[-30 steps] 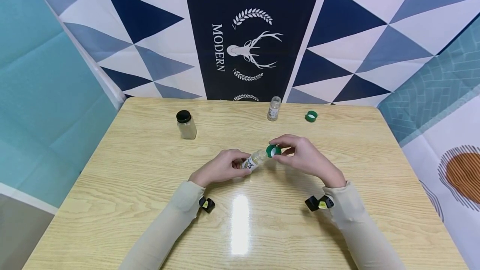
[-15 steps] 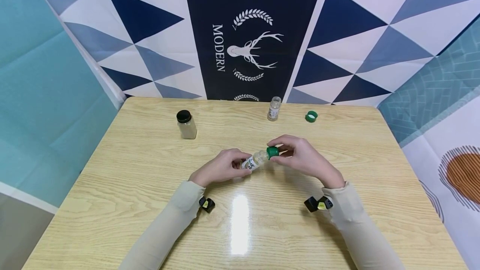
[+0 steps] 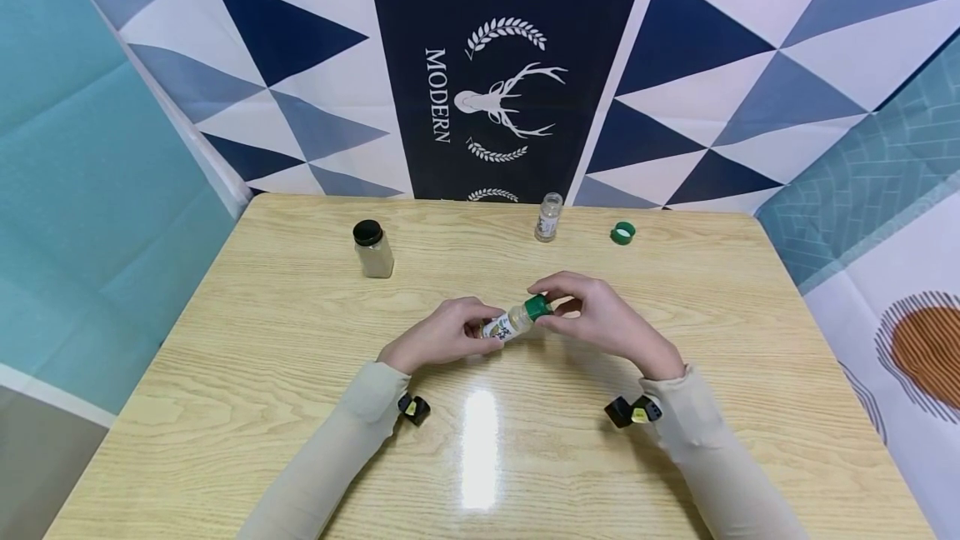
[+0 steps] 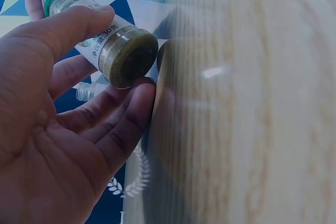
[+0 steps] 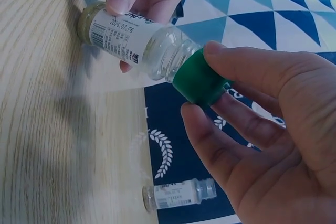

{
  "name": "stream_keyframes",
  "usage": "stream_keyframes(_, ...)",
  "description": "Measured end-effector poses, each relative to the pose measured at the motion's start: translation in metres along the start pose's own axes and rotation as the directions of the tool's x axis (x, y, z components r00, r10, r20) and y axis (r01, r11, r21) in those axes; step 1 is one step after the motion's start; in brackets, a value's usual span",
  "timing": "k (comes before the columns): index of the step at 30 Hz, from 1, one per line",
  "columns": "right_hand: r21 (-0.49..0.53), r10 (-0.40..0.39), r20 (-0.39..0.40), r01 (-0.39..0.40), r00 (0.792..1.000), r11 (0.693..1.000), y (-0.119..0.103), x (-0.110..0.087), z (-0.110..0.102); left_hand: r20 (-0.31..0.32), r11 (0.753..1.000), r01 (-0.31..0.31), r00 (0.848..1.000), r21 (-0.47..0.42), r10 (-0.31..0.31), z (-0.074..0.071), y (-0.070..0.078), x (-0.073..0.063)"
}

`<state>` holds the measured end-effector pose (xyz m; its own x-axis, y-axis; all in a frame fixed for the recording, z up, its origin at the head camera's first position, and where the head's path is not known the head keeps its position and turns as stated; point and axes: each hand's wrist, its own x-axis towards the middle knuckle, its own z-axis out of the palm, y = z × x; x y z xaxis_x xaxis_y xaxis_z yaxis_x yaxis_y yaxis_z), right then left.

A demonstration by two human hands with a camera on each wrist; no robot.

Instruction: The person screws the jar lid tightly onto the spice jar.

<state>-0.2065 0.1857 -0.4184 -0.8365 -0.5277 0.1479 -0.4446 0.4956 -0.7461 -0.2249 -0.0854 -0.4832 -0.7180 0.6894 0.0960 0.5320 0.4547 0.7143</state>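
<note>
A small glass spice jar [image 3: 502, 327] with a white label leans to the right above the middle of the table. My left hand [image 3: 447, 330] grips its body between thumb and fingers; in the left wrist view the base of the jar shows a greenish-brown powder [image 4: 131, 61]. At its mouth sits a green cap [image 3: 537, 307], which my right hand [image 3: 592, 319] pinches between thumb and fingertips. In the right wrist view the cap [image 5: 199, 80] lies over the end of the glass neck, with threads visible beside it. Whether it is screwed tight I cannot tell.
A black-lidded jar [image 3: 373, 250] with pale contents stands at the back left of the wooden table [image 3: 300, 315]. Near the back edge are an uncapped glass jar [image 3: 548, 219] and a loose green cap [image 3: 622, 232]. A patterned cloth [image 3: 322, 40] hangs behind.
The right hand has moved slightly left and turned the green cap from facing outward to sitting on the jar's mouth. The left hand and jar have stayed almost still.
</note>
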Motion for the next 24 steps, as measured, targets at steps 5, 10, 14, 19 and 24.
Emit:
stream_keyframes(5,-0.004,0.001,-0.001,-0.001,1.000,1.000,-0.0008,0.0004,0.0021,0.001,1.000,0.004,1.000,-0.006,-0.004,0.0000,-0.0001,-0.0002)
stream_keyframes(10,-0.002,0.008,0.015,-0.008,1.000,1.000,-0.0015,0.0008,0.0031,0.006,1.000,0.008,1.000,0.003,-0.008,0.0001,-0.0003,-0.0003)
stream_keyframes(14,0.014,0.002,0.023,-0.002,1.000,1.000,-0.0029,0.0008,0.0033,0.010,1.000,0.010,1.000,0.005,-0.010,0.0001,-0.0007,0.0000)
stream_keyframes(19,0.034,-0.008,0.028,0.007,1.000,0.999,-0.0033,0.0010,0.0038,0.006,1.000,0.004,1.000,0.000,-0.004,0.0003,-0.0010,0.0005)
stream_keyframes(24,0.040,-0.009,0.030,0.008,1.000,0.999,-0.0021,0.0014,0.0042,0.002,1.000,0.003,1.000,0.000,-0.003,0.0005,-0.0011,0.0006)
